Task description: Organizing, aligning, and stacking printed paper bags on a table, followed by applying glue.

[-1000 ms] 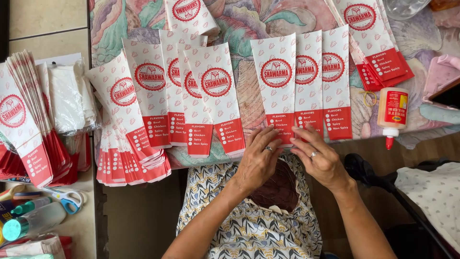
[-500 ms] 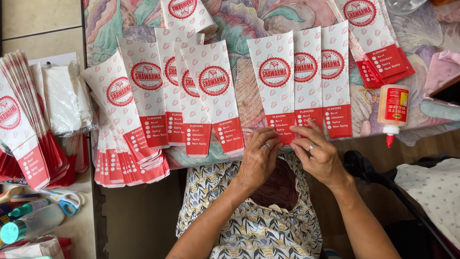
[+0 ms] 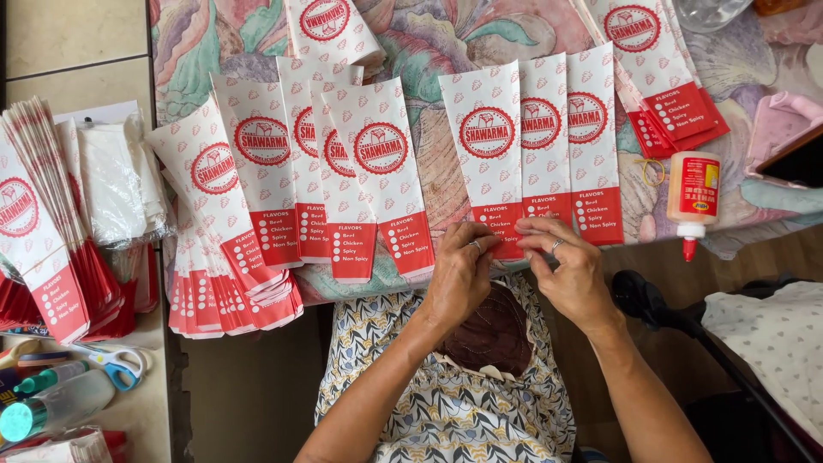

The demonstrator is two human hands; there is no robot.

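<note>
Both hands meet at the red bottom edge of a row of three white-and-red paper sleeves [image 3: 540, 146] lying on the flowered cloth [image 3: 446, 51]. My left hand [image 3: 459, 274] pinches the lower edge of the leftmost sleeve [image 3: 487, 154] of that row. My right hand [image 3: 570, 270] presses its fingertips on the red end of the middle sleeve. Each hand wears a ring. A second fan of the same sleeves [image 3: 326, 171] lies to the left of my hands.
A glue bottle with a red nozzle [image 3: 693, 201] lies to the right, with more sleeves [image 3: 660, 69] above it. Stacks of sleeves [image 3: 51, 231] fill the left side. Scissors [image 3: 116, 360] and bottles [image 3: 51, 407] sit at the lower left.
My hands have closed in on the red bottom edge of the three-sleeve row, the fingers now pinching it. The view has shifted slightly.
</note>
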